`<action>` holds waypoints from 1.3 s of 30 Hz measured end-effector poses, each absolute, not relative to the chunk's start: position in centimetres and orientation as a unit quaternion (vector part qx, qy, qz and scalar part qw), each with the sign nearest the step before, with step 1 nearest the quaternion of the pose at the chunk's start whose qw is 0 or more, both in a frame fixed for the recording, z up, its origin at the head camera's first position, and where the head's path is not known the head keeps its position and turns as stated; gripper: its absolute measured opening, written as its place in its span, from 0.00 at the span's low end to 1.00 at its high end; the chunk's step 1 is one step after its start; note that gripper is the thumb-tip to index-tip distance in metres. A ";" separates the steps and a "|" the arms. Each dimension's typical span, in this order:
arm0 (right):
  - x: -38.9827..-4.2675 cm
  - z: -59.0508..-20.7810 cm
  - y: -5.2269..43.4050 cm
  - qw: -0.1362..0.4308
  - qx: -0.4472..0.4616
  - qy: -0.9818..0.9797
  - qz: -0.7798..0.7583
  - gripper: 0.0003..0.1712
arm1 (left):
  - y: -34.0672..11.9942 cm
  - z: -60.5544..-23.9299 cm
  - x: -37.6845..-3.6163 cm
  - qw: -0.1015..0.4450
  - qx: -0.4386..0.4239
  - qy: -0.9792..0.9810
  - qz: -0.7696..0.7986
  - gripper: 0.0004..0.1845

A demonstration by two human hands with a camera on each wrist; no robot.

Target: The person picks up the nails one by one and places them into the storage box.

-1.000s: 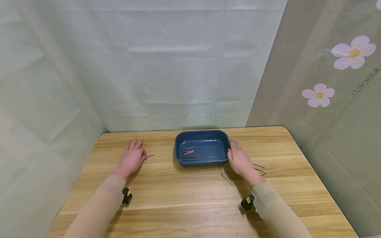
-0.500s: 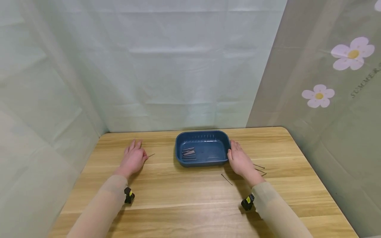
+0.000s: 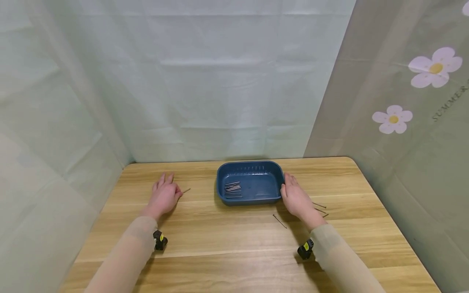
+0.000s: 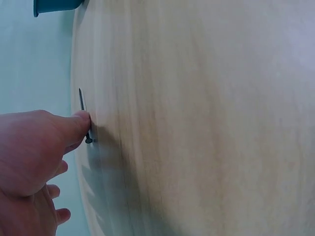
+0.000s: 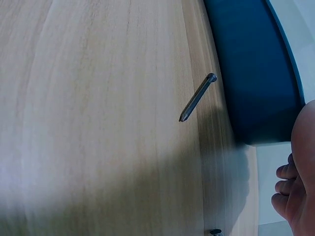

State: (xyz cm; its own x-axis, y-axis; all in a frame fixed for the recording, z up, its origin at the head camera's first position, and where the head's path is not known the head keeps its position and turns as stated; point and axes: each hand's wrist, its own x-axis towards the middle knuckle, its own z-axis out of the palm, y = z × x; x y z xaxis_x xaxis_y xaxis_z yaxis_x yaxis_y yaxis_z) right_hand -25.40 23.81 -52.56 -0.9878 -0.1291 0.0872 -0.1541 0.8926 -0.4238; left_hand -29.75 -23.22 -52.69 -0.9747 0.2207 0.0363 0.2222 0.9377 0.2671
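Note:
At the table's left, my left hand (image 3: 163, 198) pinches a nail (image 3: 186, 190) between thumb and forefinger. In the left wrist view the nail (image 4: 81, 101) shows its point on one side of the thumb and its head on the other; the remaining fingers are spread. A blue tray (image 3: 258, 185) stands at the middle back, with several nails (image 3: 233, 189) lying crosswise in its left part. My right hand (image 3: 296, 198) rests with fairly straight fingers against the tray's right end. The right wrist view shows the tray's side wall (image 5: 256, 73) beside that hand.
One loose nail (image 3: 280, 221) lies on the wooden table (image 3: 220, 248) in front of the tray. More nails (image 3: 320, 205) lie to the right of my right wrist, partly hidden by it. A pale fabric curtain (image 3: 220, 101) hangs right behind the table.
My left hand has shifted slightly right, and the nail it pinches now slants a little more upward. The right hand, tray and loose nails stay in place.

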 end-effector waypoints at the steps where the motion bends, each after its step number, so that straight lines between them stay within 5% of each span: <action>1: -25.4 -52.6 23.8 0.029 0.073 -0.972 0.221 0.35 | -23.2 -52.7 -29.8 0.002 -0.112 -0.984 -0.137 0.09; 16: -25.5 -52.7 24.0 0.030 0.072 -0.972 0.224 0.35 | -21.9 -52.3 -29.5 0.042 -0.122 -0.974 -0.184 0.07; 29: -25.6 -52.8 23.9 0.032 0.069 -0.971 0.227 0.35 | -14.0 -49.3 -29.7 0.114 -0.214 -0.944 -0.225 0.08; 39: -25.6 -52.8 23.8 0.032 0.071 -0.971 0.225 0.35 | -8.6 -48.2 -29.4 0.087 -0.264 -0.944 -0.180 0.07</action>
